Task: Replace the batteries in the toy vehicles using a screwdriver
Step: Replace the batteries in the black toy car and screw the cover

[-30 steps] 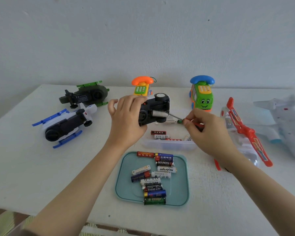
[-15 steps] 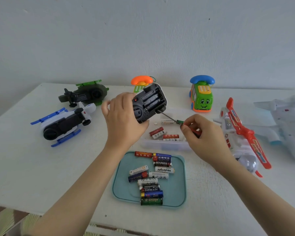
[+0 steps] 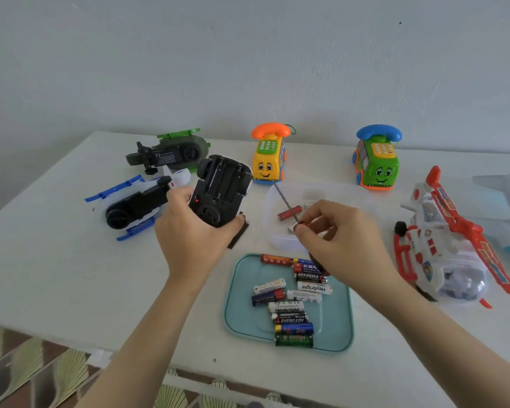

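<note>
While the left grip (image 3: 189, 240) is clamping the upturned car (image 3: 221, 189), the right grip (image 3: 345, 237) is pinching the screwdriver (image 3: 286, 201) over the box (image 3: 277, 240) at the tray's (image 3: 239, 304) twelve o'clock.

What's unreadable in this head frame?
Head view:
- screwdriver handle: hidden inside the right hand.
- box contents: partly covered by the right hand.
- car battery bay: blurred; gripped by the left hand, cells in or out unclear.
- plane: cut off by the right edge.
</note>
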Tool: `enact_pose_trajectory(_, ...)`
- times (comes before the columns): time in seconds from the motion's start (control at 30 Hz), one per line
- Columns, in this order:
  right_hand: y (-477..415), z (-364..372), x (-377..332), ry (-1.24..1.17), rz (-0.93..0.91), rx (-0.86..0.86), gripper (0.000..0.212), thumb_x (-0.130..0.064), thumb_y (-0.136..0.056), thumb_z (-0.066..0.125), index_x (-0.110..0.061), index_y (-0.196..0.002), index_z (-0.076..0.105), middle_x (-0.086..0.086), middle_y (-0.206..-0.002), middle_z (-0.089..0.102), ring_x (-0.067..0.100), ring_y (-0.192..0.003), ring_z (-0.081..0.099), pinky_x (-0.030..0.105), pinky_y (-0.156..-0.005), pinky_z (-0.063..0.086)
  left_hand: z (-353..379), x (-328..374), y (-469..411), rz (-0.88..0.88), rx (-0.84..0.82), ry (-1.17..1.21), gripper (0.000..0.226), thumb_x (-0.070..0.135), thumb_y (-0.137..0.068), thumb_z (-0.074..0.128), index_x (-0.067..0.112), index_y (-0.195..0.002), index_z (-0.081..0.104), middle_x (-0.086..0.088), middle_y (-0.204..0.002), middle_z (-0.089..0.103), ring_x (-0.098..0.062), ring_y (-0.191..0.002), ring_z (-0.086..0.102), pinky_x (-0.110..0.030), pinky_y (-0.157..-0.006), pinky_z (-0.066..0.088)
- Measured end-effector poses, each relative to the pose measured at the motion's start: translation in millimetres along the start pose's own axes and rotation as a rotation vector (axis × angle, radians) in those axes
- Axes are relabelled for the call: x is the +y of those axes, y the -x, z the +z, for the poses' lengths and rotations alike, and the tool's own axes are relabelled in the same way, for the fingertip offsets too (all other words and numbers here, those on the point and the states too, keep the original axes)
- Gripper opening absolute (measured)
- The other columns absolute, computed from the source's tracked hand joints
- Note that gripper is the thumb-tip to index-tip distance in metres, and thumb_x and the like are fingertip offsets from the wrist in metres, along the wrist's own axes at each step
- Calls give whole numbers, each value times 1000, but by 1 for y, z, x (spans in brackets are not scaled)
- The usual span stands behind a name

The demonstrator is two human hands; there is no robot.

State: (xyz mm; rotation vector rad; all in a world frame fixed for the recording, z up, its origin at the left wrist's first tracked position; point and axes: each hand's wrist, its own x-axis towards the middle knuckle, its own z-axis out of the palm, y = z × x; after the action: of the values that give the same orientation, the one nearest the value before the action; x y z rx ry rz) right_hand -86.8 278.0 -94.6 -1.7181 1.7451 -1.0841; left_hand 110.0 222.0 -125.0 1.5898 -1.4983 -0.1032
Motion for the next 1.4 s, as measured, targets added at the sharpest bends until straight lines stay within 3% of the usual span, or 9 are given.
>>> enact_pose_trajectory(0.2, 12, 46, -18, 179, 99, -261, 14, -23, -78, 65, -12, -70, 63, 0, -64, 67, 13, -64, 63, 27, -60, 51, -22, -32, 10, 4, -57, 12, 85, 40, -57, 89, 18, -125, 44, 14, -96, 57, -3, -85, 51, -10, -69, 34)
enact_pose_trajectory(0.33, 19, 72, -29, 235, 119, -339, 23, -23, -80, 63, -1, -75, 59, 14, -72, 67, 26, -66, 64, 37, -63, 55, -34, -46, 18, 16, -136, -42, 95, 44, -58, 88, 17, -136, 42, 6, -110, 59, -14, -97, 57, -25, -79, 40)
enact_pose_trajectory(0.47, 20, 88, -35, 353, 125, -328, 21, -27, -81, 61, -9, -73, 54, 5, -71, 59, 18, -64, 56, 28, -56, 46, -43, -56, 23, 26, -219, -99, 99, 50, -58, 86, 22, -139, 38, 1, -120, 57, -18, -105, 56, -28, -76, 42)
enact_pose_trajectory(0.57, 21, 92, -36, 411, 137, -308, 20, -27, -83, 59, -10, -75, 52, 1, -70, 52, 17, -63, 50, 24, -50, 36, -45, -62, 25, 27, -276, -152, 98, 56, -59, 83, 19, -138, 39, -1, -115, 55, -13, -95, 49, -26, -72, 39)
enact_pose_trajectory(0.87, 30, 53, -34, 559, -19, -426, 6, -24, -86, 52, -27, -85, 57, -8, -88, 54, 15, -80, 54, 25, -61, 40, -48, -74, 22, 87, -411, -90, 95, 69, -67, 65, 15, -140, 35, -4, -116, 53, -20, -98, 56, -38, -76, 54)
enact_pose_trajectory(1.03, 37, 49, -33, 706, -51, -462, 27, -27, -84, 55, -31, -111, 57, -8, -99, 49, 14, -85, 49, 24, -63, 34, -46, -84, 21, 58, -495, 97, 86, 49, -81, 68, 21, -149, 24, -3, -136, 45, -19, -118, 51, -27, -83, 46)
enact_pose_trajectory(1.2, 38, 58, -29, 691, -72, -437, 30, -21, -89, 49, -29, -116, 60, -8, -97, 47, 12, -83, 47, 18, -57, 31, -51, -96, 19, 70, -588, 282, 99, 62, -71, 63, 23, -152, 19, 5, -141, 42, -2, -121, 40, -15, -94, 35)
enact_pose_trajectory(1.33, 32, 63, -32, 797, -90, -461, 32, -15, -93, 45, -25, -119, 62, 0, -110, 52, 16, -85, 48, 24, -66, 34, -55, -110, 17, 169, -634, 303, 103, 64, -69, 62, 25, -153, 15, 17, -147, 32, -2, -134, 32, -30, -111, 25)
enact_pose_trajectory(1.4, 29, 63, -36, 831, -126, -490, 29, -19, -95, 45, -26, -116, 65, 0, -111, 52, 17, -90, 52, 25, -67, 37, -57, -114, 17, 195, -657, 308, 109, 63, -67, 66, 31, -153, 8, 33, -147, 22, 5, -137, 24, -26, -112, 18)
